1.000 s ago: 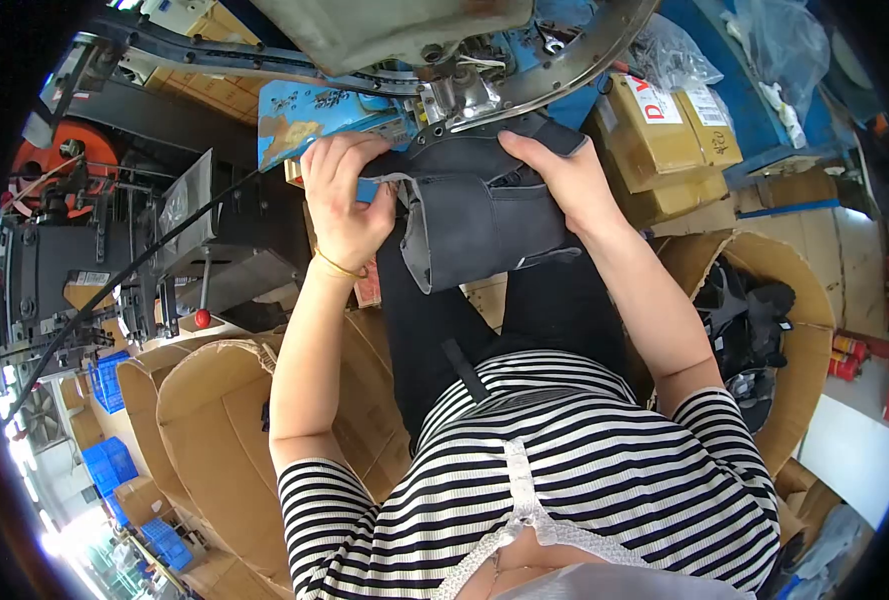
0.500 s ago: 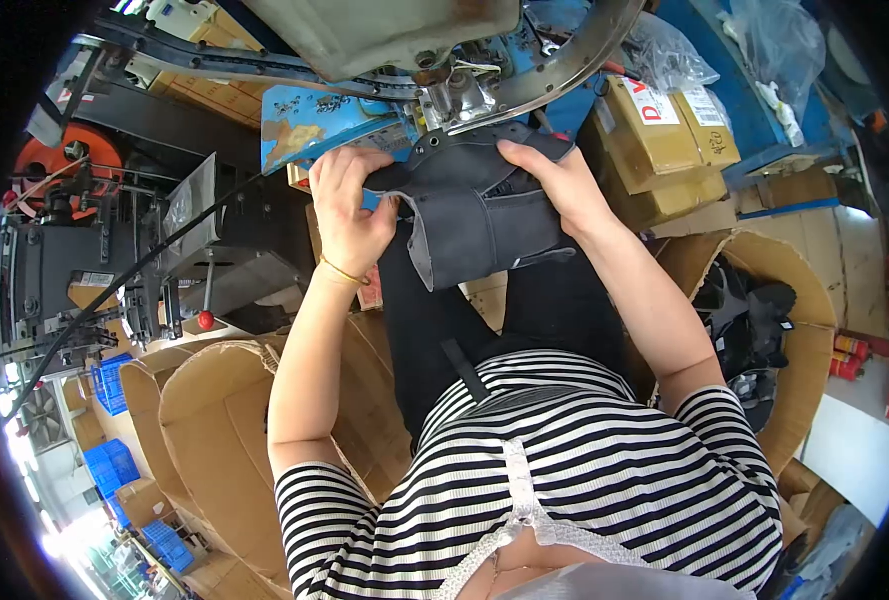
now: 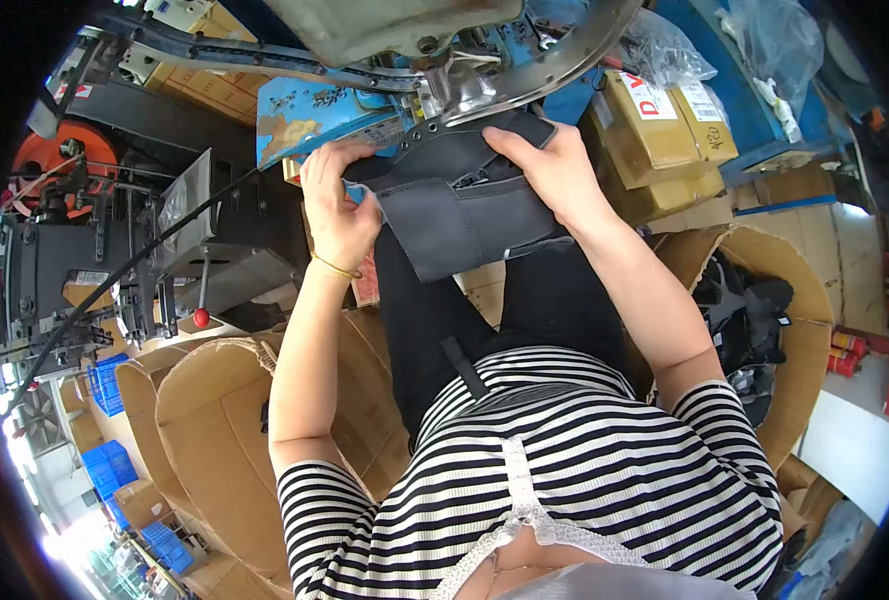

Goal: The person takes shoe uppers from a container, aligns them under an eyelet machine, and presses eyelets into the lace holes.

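A black boot upper, with stitched seams and small metal eyelets along its far edge, hangs between my hands in front of the machine head. My left hand pinches its left edge, thumb on the near side. My right hand grips the upper's right end with the thumb lying on top; the fingers are hidden underneath. The far edge lies right below the machine's metal tip, and whether they touch I cannot tell.
A curved metal rail arches over the blue machine table. Taped cardboard boxes stand at right. An open carton holds dark pieces. Another large open carton is at left, below a black machine with a red-knobbed lever.
The upper has turned and flattened, its left side swinging slightly left. My left hand has shifted a little left, and my right thumb sits further left and higher on the upper.
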`<state>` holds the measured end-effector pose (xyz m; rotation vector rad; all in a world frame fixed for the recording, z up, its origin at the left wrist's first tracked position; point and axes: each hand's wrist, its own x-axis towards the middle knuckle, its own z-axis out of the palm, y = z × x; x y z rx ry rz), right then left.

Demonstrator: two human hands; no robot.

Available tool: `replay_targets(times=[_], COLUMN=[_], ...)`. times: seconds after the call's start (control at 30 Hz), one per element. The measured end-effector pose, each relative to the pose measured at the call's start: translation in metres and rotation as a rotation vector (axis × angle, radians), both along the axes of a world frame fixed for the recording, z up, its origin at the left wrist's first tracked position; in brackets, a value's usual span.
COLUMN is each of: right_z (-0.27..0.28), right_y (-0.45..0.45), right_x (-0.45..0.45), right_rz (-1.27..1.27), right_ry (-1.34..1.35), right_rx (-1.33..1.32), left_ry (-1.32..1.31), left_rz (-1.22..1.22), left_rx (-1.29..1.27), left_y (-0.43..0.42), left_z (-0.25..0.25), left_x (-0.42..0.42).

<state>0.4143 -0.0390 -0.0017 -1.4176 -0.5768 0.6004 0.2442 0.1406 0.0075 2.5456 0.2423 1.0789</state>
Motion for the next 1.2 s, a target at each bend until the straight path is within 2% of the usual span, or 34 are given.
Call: replay_targets(times=[0.17,0.33,0.47,0.67,0.8,0.9,1.03,1.2], right_z=[0.005,0.009,0.013,0.018,0.012,0.017,0.010,0.006], right_y=[0.005,0.001,0.000,-0.001,0.001,-0.003,-0.002,0.000], right_x=[0.002,0.007,-0.001,-0.001,-0.005,-0.002,-0.001,-0.003], right_rz=[0.005,0.059,0.053,0.064,0.032,0.095,0.039,0.011], right_ry=[-0.076,-0.004,0.134,0.203,0.160,0.232,0.068,0.034], right_rx=[-0.020,-0.167,-0.004,-0.093,-0.016,-0.019,-0.106,-0.029], left_ry=[0.013,0.061,0.072,0.200,0.199,0.215,0.198,0.186], left_rz=[-0.009,0.008,0.032,0.079,0.055,0.061,0.044,0.052], left_rx=[-0.098,-0.096,-0.068,-0.058,-0.080,-0.062,-0.076,-0.072], left_y=[0.000,-0.006,-0.007,-0.004,0.000,0.000,-0.001,-0.002], left_z=[-0.009,-0.013,-0.010,0.011,0.003,0.002,0.002,0.002], left_x=[-0.002,-0.007,-0.007,-0.004,-0.003,-0.003,-0.003,-0.001])
